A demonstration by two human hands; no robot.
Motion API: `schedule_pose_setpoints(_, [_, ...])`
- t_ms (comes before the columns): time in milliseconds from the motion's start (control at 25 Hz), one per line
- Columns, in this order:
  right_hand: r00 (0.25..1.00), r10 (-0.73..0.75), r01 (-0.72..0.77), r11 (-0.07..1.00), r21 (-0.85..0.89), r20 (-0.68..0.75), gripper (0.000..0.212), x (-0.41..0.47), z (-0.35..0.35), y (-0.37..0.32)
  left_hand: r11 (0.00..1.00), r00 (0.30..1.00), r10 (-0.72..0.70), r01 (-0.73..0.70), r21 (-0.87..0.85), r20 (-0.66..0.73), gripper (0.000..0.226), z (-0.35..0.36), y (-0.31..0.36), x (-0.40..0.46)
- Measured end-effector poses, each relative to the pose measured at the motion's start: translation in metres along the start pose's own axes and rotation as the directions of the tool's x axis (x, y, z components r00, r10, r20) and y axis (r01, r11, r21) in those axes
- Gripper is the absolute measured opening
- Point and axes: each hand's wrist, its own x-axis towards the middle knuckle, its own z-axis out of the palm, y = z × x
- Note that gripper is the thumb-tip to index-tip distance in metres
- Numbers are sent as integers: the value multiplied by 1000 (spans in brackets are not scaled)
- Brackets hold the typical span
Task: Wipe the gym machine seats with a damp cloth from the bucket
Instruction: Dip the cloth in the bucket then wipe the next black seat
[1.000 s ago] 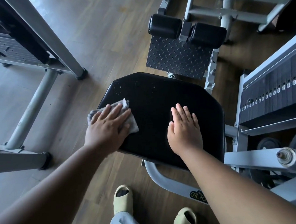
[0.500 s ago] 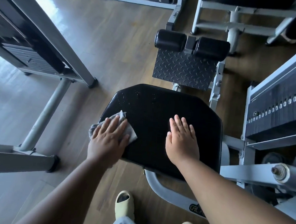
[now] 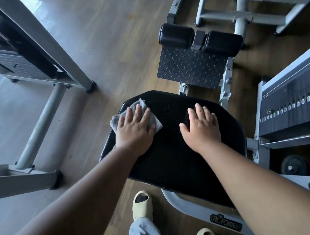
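While your left hand presses flat on the grey cloth at the black seat pad's left-centre edge and your right hand rests open, empty, mid-frame, cloth overhang risks sliding off.

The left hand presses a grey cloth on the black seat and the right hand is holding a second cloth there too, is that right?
Not quite. In the head view the right hand lies flat and bare on the black seat; only the left hand presses a grey cloth.
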Motion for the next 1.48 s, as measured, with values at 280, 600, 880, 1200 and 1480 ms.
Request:
schedule_pose_setpoints(280, [999,19,-19,1000,9,-45,80,7,13,4,999,1000,26,-26,24,-8,69,3,-28,-23])
schedule_pose_setpoints(600, [997,4,0,999,54,-80,79,10,17,6,974,973,225,-225,-6,39,60,-13,-17,69])
schedule_pose_setpoints(880, [997,9,-3,998,69,-82,79,10,17,5,983,983,183,-183,17,14,59,-8,-54,34])
schedule_pose_setpoints(1200, [997,13,-6,996,91,-80,79,9,15,6,898,900,435,-436,56,24,58,-4,-10,0])
schedule_pose_setpoints(1480, [993,2,15,989,150,-114,75,9,16,6,991,991,131,-130,-35,17,57,-20,6,90])
